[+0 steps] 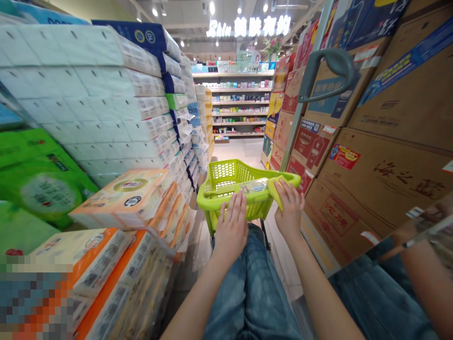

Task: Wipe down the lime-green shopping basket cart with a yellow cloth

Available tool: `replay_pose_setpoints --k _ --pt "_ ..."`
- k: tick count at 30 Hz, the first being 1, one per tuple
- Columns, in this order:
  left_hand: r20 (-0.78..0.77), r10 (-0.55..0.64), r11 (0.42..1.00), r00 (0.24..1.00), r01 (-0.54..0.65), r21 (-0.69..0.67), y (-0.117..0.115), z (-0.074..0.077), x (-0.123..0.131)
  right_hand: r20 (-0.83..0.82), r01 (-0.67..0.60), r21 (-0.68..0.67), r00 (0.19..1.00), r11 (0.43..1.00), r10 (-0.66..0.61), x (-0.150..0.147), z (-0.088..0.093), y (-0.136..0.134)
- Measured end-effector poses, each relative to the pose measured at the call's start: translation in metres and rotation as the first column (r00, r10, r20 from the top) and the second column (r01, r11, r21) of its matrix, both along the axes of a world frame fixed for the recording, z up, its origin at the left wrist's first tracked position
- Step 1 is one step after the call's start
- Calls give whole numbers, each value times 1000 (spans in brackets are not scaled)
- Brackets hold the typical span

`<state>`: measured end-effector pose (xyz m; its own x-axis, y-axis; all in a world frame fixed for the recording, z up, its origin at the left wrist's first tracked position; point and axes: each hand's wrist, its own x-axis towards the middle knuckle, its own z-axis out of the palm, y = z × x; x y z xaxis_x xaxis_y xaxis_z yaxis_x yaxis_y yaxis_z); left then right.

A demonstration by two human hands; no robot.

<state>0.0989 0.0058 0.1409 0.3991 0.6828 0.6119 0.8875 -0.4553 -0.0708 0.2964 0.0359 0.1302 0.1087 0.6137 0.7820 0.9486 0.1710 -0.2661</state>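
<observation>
A lime-green shopping cart [221, 203] with a basket of pierced plastic stands in the aisle in front of my legs. My left hand [232, 224] rests at its near rim, fingers stretched out side by side. A yellow cloth [278, 189] is pressed to the right part of the handle bar by my right hand [290, 208], whose fingers are bent over it. Between my two hands a clear label panel [256, 185] lies on the bar. No goods show inside the basket.
Packs of tissue [95, 94] are stacked high on the left, with orange packs [123, 198] jutting lower beside the cart. Brown cartons [389, 170] line the right, near a pole with a grey loop handle [327, 75]. The tiled aisle leads to shelves [240, 101].
</observation>
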Motion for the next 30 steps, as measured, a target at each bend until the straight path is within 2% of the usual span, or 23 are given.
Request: replay_pose_setpoints --k 4,10,13,16,18,21,24,26,28,30 --pt "31 28 1000 999 -28 8 -1 -5 -15 -2 -37 4 999 999 37 -16 2 -5" --pt "70 6 999 997 -10 51 3 -13 -40 1 -57 -17 998 998 57 -39 0 -24" --pt "89 -22 998 996 16 68 6 -18 -48 2 -1 8 1000 1000 1 -38 -9 -28" --pt "109 -40 997 993 33 68 6 -22 -48 -72 57 35 996 998 -54 -39 -16 -29" --pt "126 -43 997 991 35 62 3 -22 -46 -147 32 63 989 998 -22 -49 -18 -29" --pt "146 -50 998 988 42 56 -1 -20 -42 -185 -60 121 979 991 81 -80 -20 -29" --pt "154 -60 998 986 53 45 -2 -18 -41 -59 -164 132 983 977 173 -112 -26 -29" --pt "152 -69 997 986 64 35 -1 -17 -41 59 -206 108 978 973 201 -118 -31 -28" --pt "142 -76 997 987 72 34 0 -18 -42 147 -209 95 970 973 194 -107 -34 -26" --pt "128 -73 997 989 70 34 1 -18 -42 161 -177 123 975 976 156 -83 -35 -22"
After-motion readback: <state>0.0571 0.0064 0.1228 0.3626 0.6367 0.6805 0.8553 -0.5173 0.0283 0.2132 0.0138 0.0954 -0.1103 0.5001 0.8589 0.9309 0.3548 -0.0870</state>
